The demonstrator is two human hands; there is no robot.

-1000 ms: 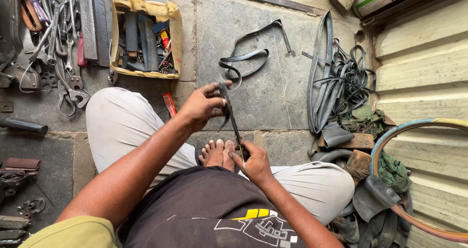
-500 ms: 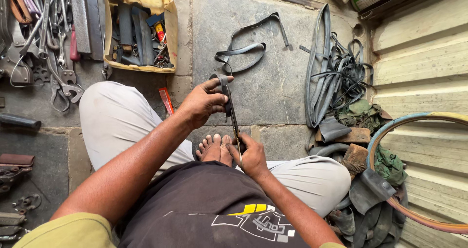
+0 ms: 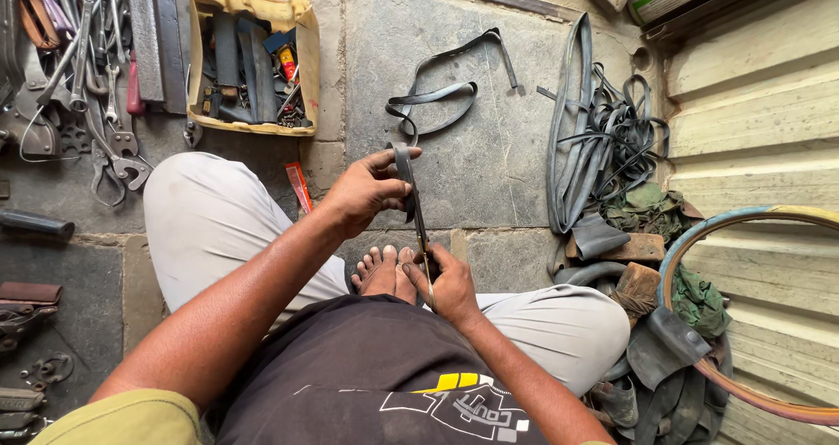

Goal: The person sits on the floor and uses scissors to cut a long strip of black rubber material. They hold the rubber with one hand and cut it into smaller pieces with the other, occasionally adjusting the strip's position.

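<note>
Left hand (image 3: 371,191) pinches rubber strip (image 3: 404,170); right hand (image 3: 450,283) grips scissors (image 3: 420,226).

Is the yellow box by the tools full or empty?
Full. The yellow box sits open-topped on the stone floor, packed with dark rubber strips and small tools that fill it to its sagging walls.

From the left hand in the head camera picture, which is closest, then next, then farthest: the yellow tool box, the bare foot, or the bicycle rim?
Measured from the left hand:
1. Bare foot, just below it, nearest.
2. Yellow tool box, up and to the left.
3. Bicycle rim, far off at the right edge.
</note>
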